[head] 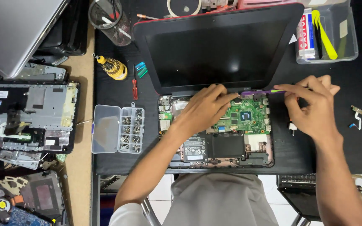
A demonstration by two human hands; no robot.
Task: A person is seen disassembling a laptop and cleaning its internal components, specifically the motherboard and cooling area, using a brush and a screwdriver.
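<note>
An opened laptop lies on a black mat, its screen (pixel 214 50) folded back and its base (pixel 256 157) uncovered. A green circuit board (pixel 248 115) and a black battery (pixel 225 144) show inside. My left hand (pixel 204 109) rests on the upper left of the board, fingertips near the hinge edge. My right hand (pixel 313 106) pinches the end of a thin purple and green tool (pixel 265 91) that lies along the hinge line above the board.
A clear screw box (pixel 118 129) stands open left of the laptop. A yellow bit holder (pixel 114 68), a red screwdriver (pixel 134 86) and a mesh cup (pixel 109 21) are behind it. A clear tray (pixel 348 46) sits at the back right. Dismantled laptop parts (pixel 28 117) fill the left.
</note>
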